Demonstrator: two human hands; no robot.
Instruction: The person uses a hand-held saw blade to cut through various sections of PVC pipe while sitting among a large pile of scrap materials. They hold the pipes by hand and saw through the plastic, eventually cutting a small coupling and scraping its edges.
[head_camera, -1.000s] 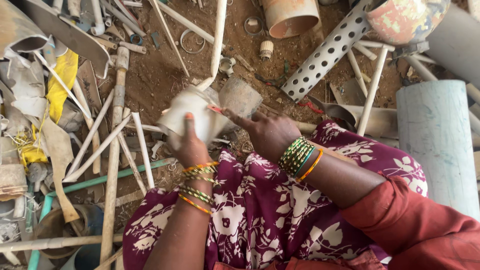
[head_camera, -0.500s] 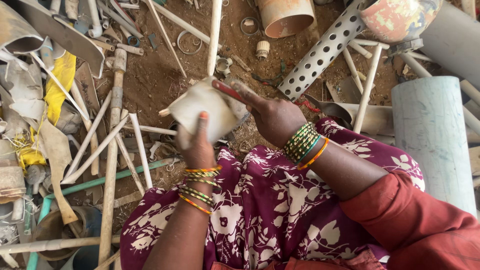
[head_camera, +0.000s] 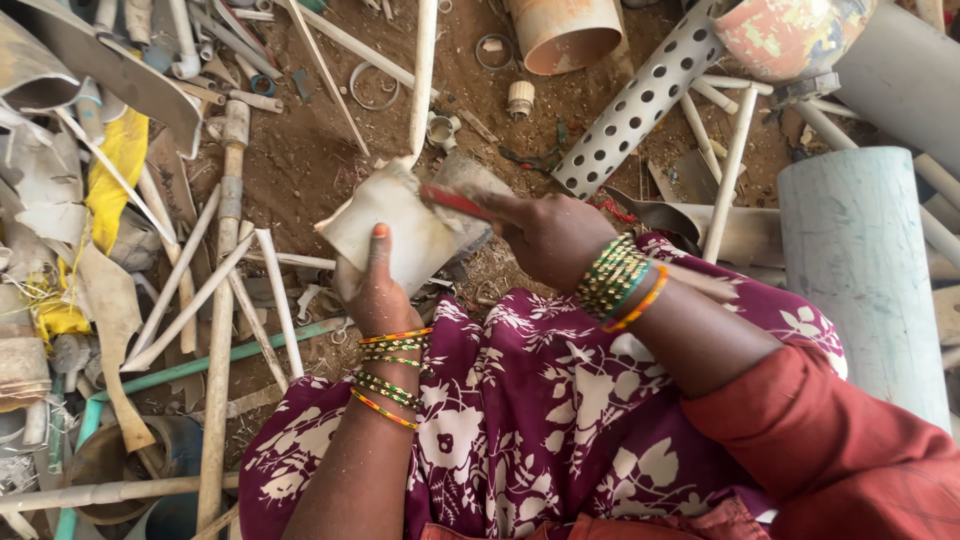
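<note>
A flat off-white piece of broken plastic (head_camera: 395, 232) is gripped from below by the left hand (head_camera: 378, 290), thumb pressed up against its face, so the grip is closed tight on it. The piece is held tilted over the lap, just above the dirt ground (head_camera: 310, 150). Its upper right edge is met by the right hand (head_camera: 545, 235), which is wrapped around a thin red-tipped tool (head_camera: 455, 200); the tip is laid against the plastic, and behind it a second greyish chunk (head_camera: 470, 180) is partly hidden, so whether it's being held too can't really be told. Stacks of green, gold and orange bangles (head_camera: 615, 280) are worn on both wrists, over a maroon floral cloth (head_camera: 540, 420). Further out, the ground is littered with thin white pipes (head_camera: 423, 70), a perforated grey tube (head_camera: 640, 100) toward the top right, a fat pale grey pipe (head_camera: 860, 270) along the right edge, and yellow scrap (head_camera: 120, 170) by the left edge.
</note>
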